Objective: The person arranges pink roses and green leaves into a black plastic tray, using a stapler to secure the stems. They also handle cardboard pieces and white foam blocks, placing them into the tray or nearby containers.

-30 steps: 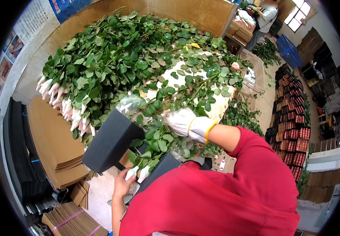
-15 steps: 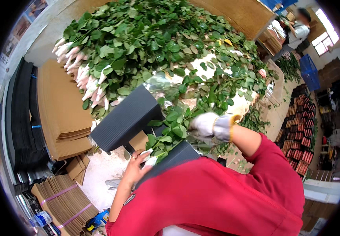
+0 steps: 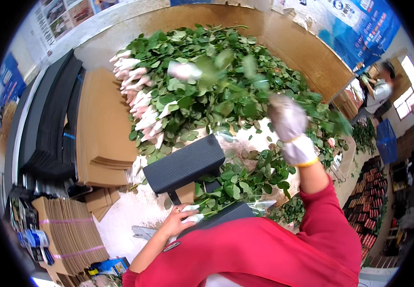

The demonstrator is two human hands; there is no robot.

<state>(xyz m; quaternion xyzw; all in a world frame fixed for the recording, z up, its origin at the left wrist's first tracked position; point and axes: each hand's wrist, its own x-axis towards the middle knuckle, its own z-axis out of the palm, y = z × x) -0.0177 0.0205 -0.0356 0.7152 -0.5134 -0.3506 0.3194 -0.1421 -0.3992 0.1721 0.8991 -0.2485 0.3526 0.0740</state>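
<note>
My right hand, in a greyish-white glove with a yellow cuff edge, is raised over the leafy heap. It is closed round the stem of a rose whose pale, wrapped head points left; motion smears the rose. Lower down, my bare left hand grips the white-wrapped heads of several roses. Their leafy stems lie between a dark ribbed block and a second dark block close to my body. My fingers partly cover the wrapped heads.
A big heap of leafy rose stems, pale wrapped heads on its left, fills the table's back. Brown cardboard sheets and dark corrugated sheets stand left. Strapped cardboard sits below them. A co-worker stands at far right.
My right hand has swung up and away from the roses between the blocks, and now carries a single rose over the heap. My left hand stays at the wrapped heads. The view has shifted.
</note>
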